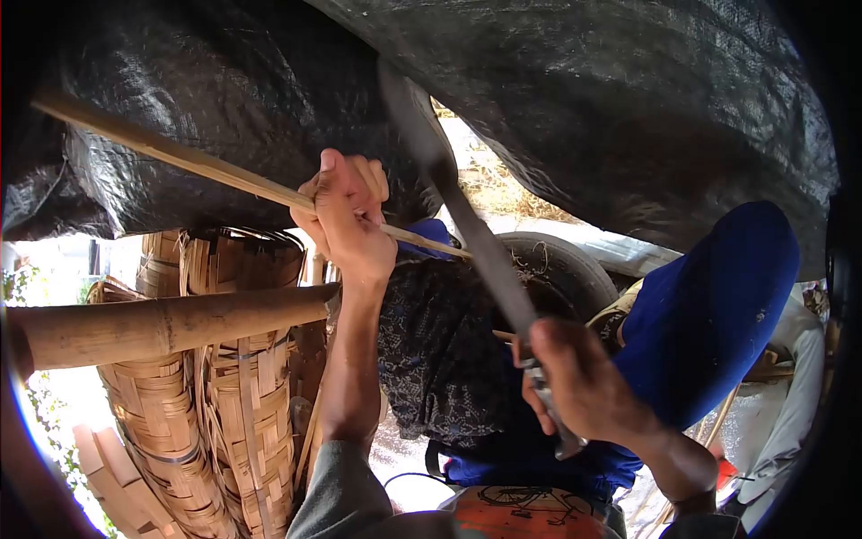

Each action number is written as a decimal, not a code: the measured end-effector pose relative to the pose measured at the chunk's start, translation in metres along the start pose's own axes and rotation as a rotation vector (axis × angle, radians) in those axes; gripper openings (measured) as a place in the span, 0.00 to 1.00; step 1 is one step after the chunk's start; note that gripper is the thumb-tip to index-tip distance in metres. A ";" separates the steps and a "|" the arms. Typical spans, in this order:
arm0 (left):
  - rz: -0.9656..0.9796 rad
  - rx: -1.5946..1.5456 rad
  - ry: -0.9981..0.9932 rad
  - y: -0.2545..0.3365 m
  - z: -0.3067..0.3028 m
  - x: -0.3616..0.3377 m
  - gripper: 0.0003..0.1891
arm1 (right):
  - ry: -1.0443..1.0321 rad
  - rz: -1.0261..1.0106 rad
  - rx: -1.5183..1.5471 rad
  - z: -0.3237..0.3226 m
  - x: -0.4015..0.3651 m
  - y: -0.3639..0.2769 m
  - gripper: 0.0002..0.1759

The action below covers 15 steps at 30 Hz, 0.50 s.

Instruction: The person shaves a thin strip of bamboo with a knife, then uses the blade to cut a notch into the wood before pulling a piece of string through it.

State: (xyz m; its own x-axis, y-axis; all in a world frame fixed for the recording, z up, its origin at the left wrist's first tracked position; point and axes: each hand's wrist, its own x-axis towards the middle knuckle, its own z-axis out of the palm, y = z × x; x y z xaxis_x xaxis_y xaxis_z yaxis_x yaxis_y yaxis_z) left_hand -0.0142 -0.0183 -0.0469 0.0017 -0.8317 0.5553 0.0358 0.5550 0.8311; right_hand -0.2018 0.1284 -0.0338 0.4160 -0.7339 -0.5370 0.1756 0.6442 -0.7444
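Note:
My left hand (346, 216) is closed around a long, pale bamboo strip (197, 163). The strip slants from the upper left down through the fist, and a shorter end sticks out to the right. In my right hand (584, 382) is a machete (485, 247), gripped by its handle with the fingers wrapped round. Its long dark blade points up and to the left, blurred toward the tip. The blade crosses close by the right end of the strip in this view. Patterned dark cloth (440, 359) and a blue-clothed leg (718, 305) lie below and beside my hands.
Black plastic sheeting (646, 117) hangs low overhead. A thick bamboo pole (180, 325) juts in from the left, in front of tall woven bamboo baskets (162, 404). Behind the machete sits a tyre (575, 269). Pale cloth or sacking (790, 386) is at the right edge.

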 end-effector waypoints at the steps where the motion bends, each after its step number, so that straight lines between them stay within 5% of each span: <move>1: 0.001 -0.004 -0.003 0.002 0.000 -0.003 0.22 | -0.077 -0.045 -0.093 -0.003 0.008 0.013 0.26; 5: 0.030 -0.080 -0.009 0.001 0.002 -0.001 0.22 | -0.057 0.153 -0.066 -0.011 0.008 0.007 0.29; 9: 0.034 -0.055 0.036 0.001 -0.001 0.002 0.23 | 0.022 -0.025 -0.022 -0.006 -0.002 -0.014 0.30; 13: 0.145 0.208 -0.011 -0.007 -0.003 -0.004 0.22 | -0.113 0.198 -0.054 -0.002 0.016 0.018 0.29; 15: 0.101 0.087 -0.002 -0.006 -0.003 0.002 0.24 | -0.094 0.170 -0.035 -0.012 0.013 0.009 0.29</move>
State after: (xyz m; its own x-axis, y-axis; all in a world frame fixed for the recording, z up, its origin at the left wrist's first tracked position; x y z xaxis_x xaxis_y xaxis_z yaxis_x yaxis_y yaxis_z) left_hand -0.0111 -0.0238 -0.0508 -0.0010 -0.7712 0.6366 -0.0510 0.6358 0.7701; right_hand -0.2052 0.1222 -0.0525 0.5185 -0.5908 -0.6182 0.0650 0.7481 -0.6604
